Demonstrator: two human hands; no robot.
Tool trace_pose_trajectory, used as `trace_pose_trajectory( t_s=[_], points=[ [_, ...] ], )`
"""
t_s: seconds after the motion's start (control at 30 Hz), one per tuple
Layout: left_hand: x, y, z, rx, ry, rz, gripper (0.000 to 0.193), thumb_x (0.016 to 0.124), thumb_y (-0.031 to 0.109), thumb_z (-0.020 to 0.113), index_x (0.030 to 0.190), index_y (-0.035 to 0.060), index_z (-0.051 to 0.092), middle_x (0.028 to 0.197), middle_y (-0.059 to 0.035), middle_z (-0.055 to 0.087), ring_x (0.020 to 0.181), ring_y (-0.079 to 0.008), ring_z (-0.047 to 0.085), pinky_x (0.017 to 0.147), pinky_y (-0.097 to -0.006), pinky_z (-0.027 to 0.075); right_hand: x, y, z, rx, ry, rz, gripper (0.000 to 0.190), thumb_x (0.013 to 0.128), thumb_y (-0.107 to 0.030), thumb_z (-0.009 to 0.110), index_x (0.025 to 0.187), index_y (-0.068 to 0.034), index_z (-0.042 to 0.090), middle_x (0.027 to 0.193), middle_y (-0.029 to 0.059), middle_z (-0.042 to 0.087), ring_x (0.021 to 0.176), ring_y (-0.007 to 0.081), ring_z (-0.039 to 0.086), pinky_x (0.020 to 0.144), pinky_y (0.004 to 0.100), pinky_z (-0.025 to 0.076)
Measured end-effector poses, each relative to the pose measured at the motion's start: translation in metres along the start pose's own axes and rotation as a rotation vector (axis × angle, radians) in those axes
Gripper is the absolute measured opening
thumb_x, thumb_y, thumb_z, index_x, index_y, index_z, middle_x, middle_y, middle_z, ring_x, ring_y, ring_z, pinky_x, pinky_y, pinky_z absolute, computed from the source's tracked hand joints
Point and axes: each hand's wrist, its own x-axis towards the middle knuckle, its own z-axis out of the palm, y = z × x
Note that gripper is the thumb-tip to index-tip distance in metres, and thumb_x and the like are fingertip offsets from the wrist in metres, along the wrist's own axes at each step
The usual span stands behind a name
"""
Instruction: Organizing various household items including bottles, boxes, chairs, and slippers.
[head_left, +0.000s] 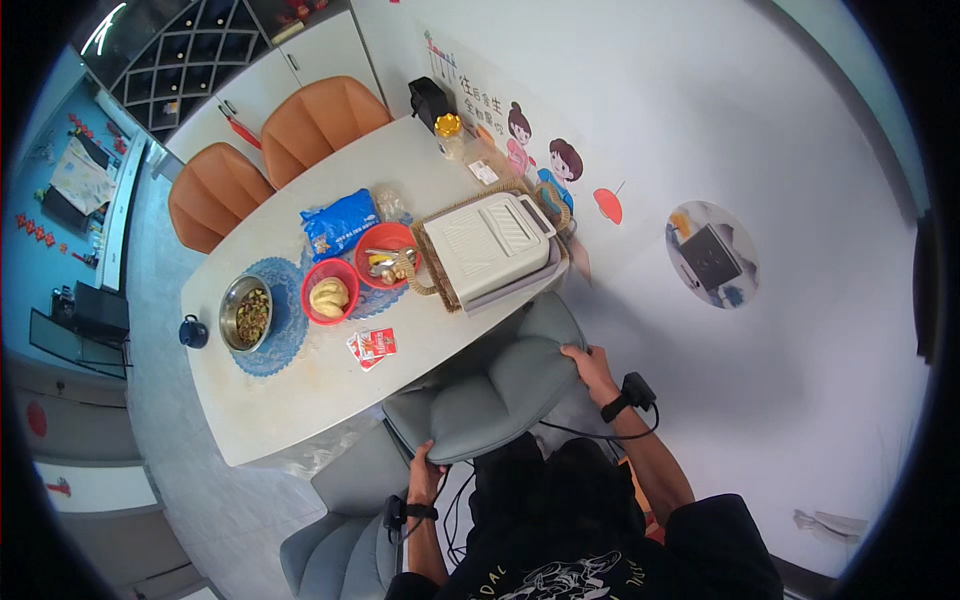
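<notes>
A grey padded chair (487, 394) stands right before me, its backrest towards my body and its far part at the table's edge. My left hand (426, 474) grips the lower left edge of the backrest. At the upper right edge, my right hand (589, 366) holds on with the thumb on top and the other fingers hidden. Both wrists carry black strapped devices with cables. Beyond the chair, a cream-coloured appliance (491, 244) sits on a woven basket tray on the table.
The white table (300, 412) bears a steel bowl (246, 313) of chopped food, a red bowl (330, 292) with dough, another red bowl (386, 251) with utensils, and a blue bag (341, 223). A second grey chair (360, 517) stands left; the wall (750, 390) is close right.
</notes>
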Motion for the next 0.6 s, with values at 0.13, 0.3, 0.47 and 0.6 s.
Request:
trace_pose_trajectory(
  t_s=[0.13,0.3,0.47,0.6],
  points=[
    [-0.040,-0.027,-0.011,-0.013,0.005,0.078,0.030,0.084,0.032,0.053,0.091,0.0027,0.054,0.077,-0.0065,0.057,0.065,-0.0161,0.053,0.055,-0.0271,0.041,-0.043,0.009,-0.018,-0.002,0.006,-0.016,0.047,0.073,-0.036,0.067,0.091,0.007,0.061,0.074,0.0070,0.060,0.060,0.0142,0.055,0.049,0.0273,0.040],
    [-0.105,-0.096,-0.009,0.091,0.013,0.107,0.041,0.084,0.033,0.054,0.101,-0.0039,0.055,0.085,-0.0104,0.061,0.065,-0.0178,0.057,0.053,-0.0282,0.044,-0.102,0.067,-0.081,0.003,-0.007,0.062,0.048,0.075,-0.032,0.066,0.100,0.008,0.058,0.085,0.0101,0.061,0.073,0.0169,0.058,0.059,0.0298,0.045],
    [-0.127,-0.163,-0.030,0.161,-0.006,0.017,0.046,0.086,0.037,0.054,0.101,-0.0061,0.056,0.082,-0.0095,0.061,0.065,-0.0170,0.056,0.059,-0.0282,0.043,-0.145,0.113,-0.120,0.068,-0.070,0.055,0.050,0.077,-0.028,0.066,0.108,0.010,0.055,0.098,0.0145,0.061,0.086,0.0193,0.059,0.070,0.0315,0.048],
    [-0.140,-0.177,-0.018,0.111,0.020,0.026,0.047,0.086,0.041,0.054,0.096,-0.0042,0.058,0.080,-0.0085,0.061,0.063,-0.0160,0.055,0.059,-0.0264,0.043,-0.139,0.131,-0.126,0.037,-0.066,0.051,0.046,0.078,-0.030,0.065,0.102,0.009,0.056,0.090,0.0117,0.061,0.077,0.0178,0.059,0.065,0.0298,0.048]
  ],
)
